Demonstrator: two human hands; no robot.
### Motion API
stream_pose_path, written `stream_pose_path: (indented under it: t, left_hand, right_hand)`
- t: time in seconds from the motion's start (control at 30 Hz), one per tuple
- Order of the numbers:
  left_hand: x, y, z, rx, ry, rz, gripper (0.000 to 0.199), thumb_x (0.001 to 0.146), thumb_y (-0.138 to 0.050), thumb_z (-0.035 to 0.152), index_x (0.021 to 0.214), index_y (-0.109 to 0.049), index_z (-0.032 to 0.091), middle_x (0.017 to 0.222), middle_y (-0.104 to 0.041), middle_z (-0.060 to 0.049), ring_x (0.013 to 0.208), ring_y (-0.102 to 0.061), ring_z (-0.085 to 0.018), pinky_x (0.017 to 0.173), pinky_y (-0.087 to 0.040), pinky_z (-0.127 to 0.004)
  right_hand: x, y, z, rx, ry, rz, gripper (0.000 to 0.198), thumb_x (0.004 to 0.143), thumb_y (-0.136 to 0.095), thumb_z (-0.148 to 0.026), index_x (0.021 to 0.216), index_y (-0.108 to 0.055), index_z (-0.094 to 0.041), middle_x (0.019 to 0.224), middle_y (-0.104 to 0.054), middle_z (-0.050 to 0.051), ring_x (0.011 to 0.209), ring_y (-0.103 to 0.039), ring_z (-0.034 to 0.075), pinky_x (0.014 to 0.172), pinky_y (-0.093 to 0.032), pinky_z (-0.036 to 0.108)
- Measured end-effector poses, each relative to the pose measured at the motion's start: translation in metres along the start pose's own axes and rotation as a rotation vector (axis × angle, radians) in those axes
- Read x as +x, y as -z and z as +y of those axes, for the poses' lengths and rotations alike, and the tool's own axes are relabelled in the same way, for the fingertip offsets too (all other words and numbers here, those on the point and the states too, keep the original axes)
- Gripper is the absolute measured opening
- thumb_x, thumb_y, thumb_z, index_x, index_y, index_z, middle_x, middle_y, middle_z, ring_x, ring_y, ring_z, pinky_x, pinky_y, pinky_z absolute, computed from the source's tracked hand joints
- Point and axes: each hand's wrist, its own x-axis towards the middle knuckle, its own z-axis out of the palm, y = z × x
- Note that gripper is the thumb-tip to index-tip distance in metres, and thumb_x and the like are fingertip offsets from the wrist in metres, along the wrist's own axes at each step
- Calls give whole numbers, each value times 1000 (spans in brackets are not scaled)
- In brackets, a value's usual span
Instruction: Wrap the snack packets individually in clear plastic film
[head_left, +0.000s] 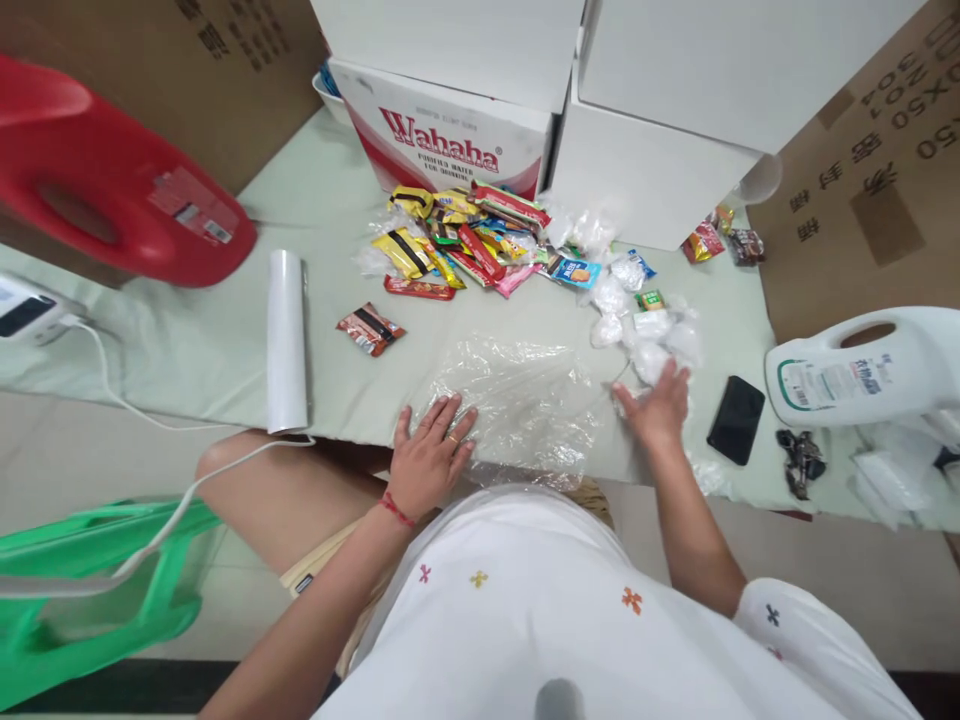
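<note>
A thin transparent plastic sheet or bag [529, 405] lies flattened at the table's near edge. My left hand [431, 455] rests flat on its left side, fingers spread. To the right, my right hand [660, 408] has its thumb and fingers apart; the fingertips reach white plastic-wrapped bundles [649, 355], and whether they touch is hard to tell. Behind the sheet is a pile of snack packets in yellow, red and blue wrappers [465, 240]. One brown-red snack packet [371, 330] lies apart, left of the sheet.
A white plastic roll [287, 340] and a red jug [127, 180] stand left. White boxes [457, 140] line the back. On the right are a black phone [736, 420], keys [801, 462] and a white detergent bottle [870, 365]. A white cable [180, 500] crosses near my leg.
</note>
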Motion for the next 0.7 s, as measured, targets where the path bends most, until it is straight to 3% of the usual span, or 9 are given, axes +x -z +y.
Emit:
stream_pose_path:
  t: [0.1,0.23,0.33,0.43,0.5,0.57,0.63,0.7]
  left_hand:
    - [-1,0,0,8,-4,-14,47,105,-46,38,151,-53,35,164,-43,-9,151,-42,-31,127,-7,-63]
    - [-2,-1,-1,37,-2,-23,47,105,-44,38,151,-53,35,164,-43,-9,151,-42,-30,127,-7,-62]
    - [-3,-3,-1,52,-6,-11,47,105,-45,38,151,-53,35,164,-43,-9,151,-42,-30,127,-7,-62]
    - [-3,-5,-2,47,-12,8,46,105,-47,37,151,-53,35,164,-44,-9,151,-42,-30,127,-8,-61]
    - [-3,-6,-2,47,-15,25,46,104,-49,37,150,-54,35,163,-45,-8,150,-43,-30,127,-8,-61]
    - [-3,-7,-2,54,-18,45,46,104,-50,36,150,-55,35,162,-46,-8,149,-45,-30,127,-8,-60]
    - [-2,-6,-1,60,-19,64,46,104,-51,35,149,-55,35,161,-47,-7,148,-46,-30,127,-9,-59]
    - [-2,-6,-1,57,-19,78,46,103,-52,34,149,-56,35,161,-48,-7,147,-48,-30,127,-10,-59]
  right_hand:
    - [24,-40,-35,-24,54,9,99,88,-56,-71,164,-24,-15,169,-14,30,155,-16,52,112,-19,81]
    - [100,-58,-69,4,176,117,70,98,-49,-54,153,-42,-12,165,-27,29,153,-20,46,114,-18,78]
    - [152,-46,-79,55,235,90,70,98,-49,-60,141,-53,-5,149,-47,32,147,-29,46,114,-18,78]
    - [178,1,-81,32,299,-61,67,95,-55,-64,130,-63,-8,139,-57,27,142,-42,42,115,-32,64]
    - [171,53,-73,-33,351,-182,67,96,-60,-58,135,-61,-4,145,-54,28,139,-47,37,115,-37,54]
    - [139,107,-56,-78,366,-147,69,98,-59,-56,146,-53,-7,157,-42,26,141,-46,34,116,-37,51]
    - [85,143,-28,-226,330,-86,64,98,-57,-56,149,-51,-19,151,-49,20,113,-65,28,104,-49,48]
    - [21,151,5,-337,198,-216,71,91,-61,-64,148,-53,-22,142,-56,19,85,-70,25,85,-56,46]
